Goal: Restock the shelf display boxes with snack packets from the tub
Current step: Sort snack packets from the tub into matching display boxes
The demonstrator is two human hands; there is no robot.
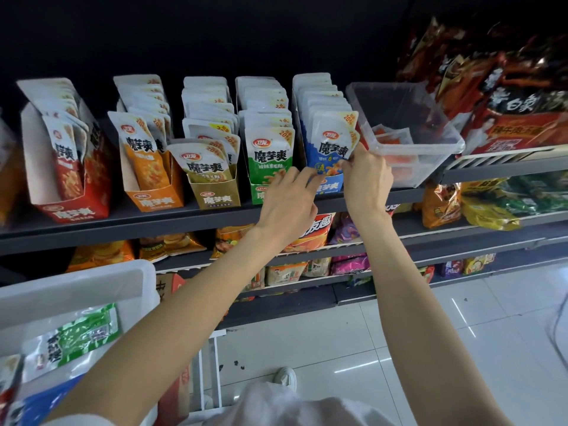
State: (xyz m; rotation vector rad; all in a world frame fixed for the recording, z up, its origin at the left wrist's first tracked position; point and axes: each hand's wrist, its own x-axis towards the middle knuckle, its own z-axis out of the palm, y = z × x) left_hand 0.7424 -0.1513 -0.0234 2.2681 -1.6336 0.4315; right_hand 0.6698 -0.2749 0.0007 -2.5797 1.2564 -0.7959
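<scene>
The blue packet (333,142) stands at the front of the blue box (330,186), near the shelf (123,224) front edge; the right hand (365,179) pinches its lower right corner, the left hand (289,198) steadies its lower left with loosely spread fingers; pushed unevenly, it could buckle or tip forward off the edge; the tub (76,290) sits below left.

Snack packets (333,142) and display boxes (215,196) read "魔芋爽"; packet corners (349,118) say "20%".

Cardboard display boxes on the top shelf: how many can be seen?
5, from left to right: red cardboard display box, orange box, tan box, green box, blue box between both hands. More may hide beyond the left edge.
</scene>
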